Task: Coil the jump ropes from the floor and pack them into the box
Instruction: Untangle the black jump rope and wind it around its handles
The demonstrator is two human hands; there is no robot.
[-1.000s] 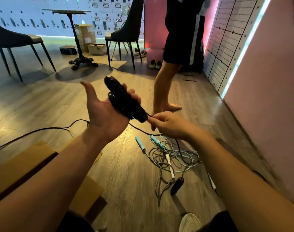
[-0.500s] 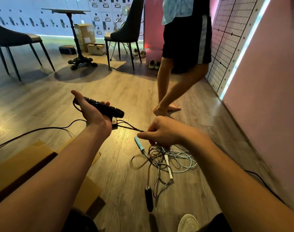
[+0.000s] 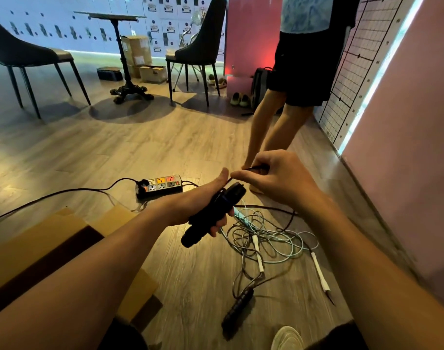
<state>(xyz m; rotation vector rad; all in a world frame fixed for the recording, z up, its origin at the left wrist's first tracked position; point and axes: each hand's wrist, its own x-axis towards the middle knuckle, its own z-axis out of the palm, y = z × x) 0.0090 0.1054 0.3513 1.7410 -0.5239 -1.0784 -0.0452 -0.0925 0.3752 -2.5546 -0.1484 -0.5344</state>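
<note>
Left hand (image 3: 190, 208) grips the black handle (image 3: 211, 218), fingers curled round its middle and thumb out straight. Right hand (image 3: 276, 178) pinches the black cord (image 3: 256, 168) just past the handle's upper end, cord bent into a short loop between thumb and forefinger. Both are held above the floor, right of the box (image 3: 39, 248) and farther out. Box: brown cardboard, flaps open, its inside not visible. Tangle of ropes (image 3: 269, 238): on the floor right of the box, under the hands; pale green and grey cords crossed over one another, single loops not separable by eye. Power strip (image 3: 160, 186): on the floor beyond the box, not part of the job; a second person (image 3: 301, 72) stands farther off still. Loose black handle (image 3: 237, 310): on the floor right of the box, at the near edge of the tangle. White handle (image 3: 319, 271): farthest right of the box, outside the tangle. Judgement: cords are thin, light and limp with some spring, so coils will likely unwind unless pinned. Handles are rigid and look textured, the safe hold. Take each rope at a handle and draw the cord out slowly, since crossings may snag and drag neighbours.
</note>
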